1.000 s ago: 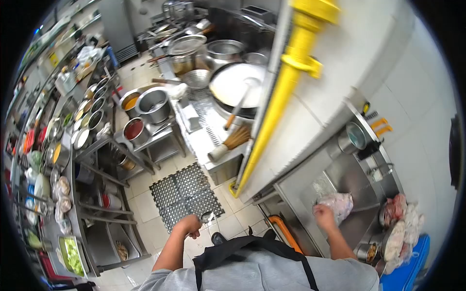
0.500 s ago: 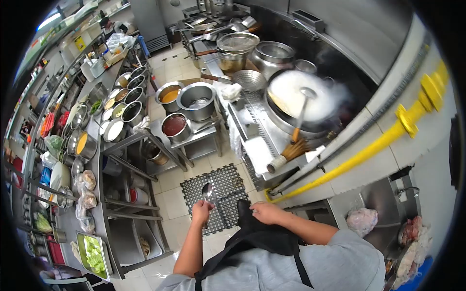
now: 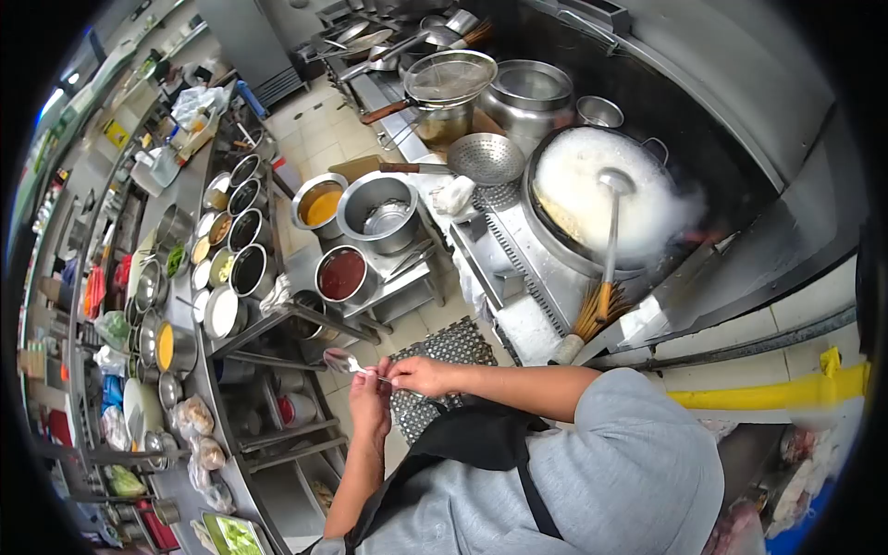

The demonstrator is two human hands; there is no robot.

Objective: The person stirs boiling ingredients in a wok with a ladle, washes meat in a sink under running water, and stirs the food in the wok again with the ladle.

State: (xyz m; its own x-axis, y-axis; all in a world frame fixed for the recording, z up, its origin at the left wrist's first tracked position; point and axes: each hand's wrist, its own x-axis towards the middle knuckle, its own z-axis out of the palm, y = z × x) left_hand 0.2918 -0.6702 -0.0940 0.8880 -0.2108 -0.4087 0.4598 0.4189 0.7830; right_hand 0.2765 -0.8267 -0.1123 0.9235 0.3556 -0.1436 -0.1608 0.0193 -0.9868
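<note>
In front of my apron, a shiny metal spoon [image 3: 342, 360] points its bowl to the left. My left hand [image 3: 369, 403] is closed round its handle. Right beside it, my right hand [image 3: 422, 376] has its fingers closed at the handle's other end, and the two hands touch or nearly touch. Most of the handle is hidden by my fingers. Beneath them lies a black perforated floor mat [image 3: 453, 347].
At the right, a steaming wok of white, foamy liquid [image 3: 592, 185] holds a ladle [image 3: 611, 222]. Near it are a bamboo brush [image 3: 592, 324] and a strainer [image 3: 487, 159]. A pot of red sauce [image 3: 342, 275] stands on a low table. Food containers line the left counter.
My hands have come together at the spoon, the right one moving left across my body. The spoon has risen and turned leftward. My view has shifted, bringing the stove nearer.
</note>
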